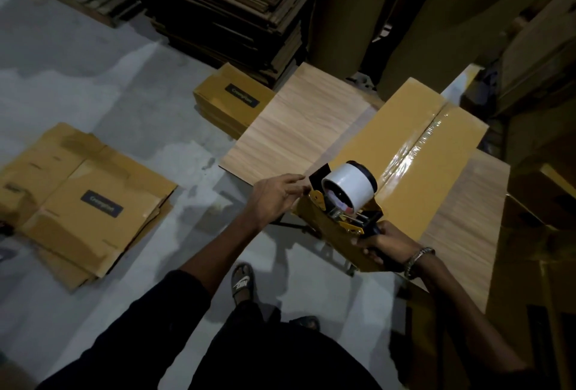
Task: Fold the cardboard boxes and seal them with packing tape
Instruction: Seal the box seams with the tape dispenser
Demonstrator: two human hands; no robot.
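Note:
A long yellow-brown cardboard box [402, 137] lies on a wood-grain table [299, 128], its flaps closed and a strip of clear tape [414, 143] running along the centre seam. At the box's near end sits a yellow tape dispenser [349, 199] with a white roll. My right hand [381, 244] grips the dispenser's black handle. My left hand [277, 196] rests with straight fingers against the near left corner of the box, beside the dispenser.
Flattened boxes [84, 202] lie stacked on the grey floor at left. Another bundle of boxes [232, 98] sits by the table's far left edge. Tall stacks of cardboard sheets [224, 6] stand behind. My sandalled foot [243, 280] is below the table edge.

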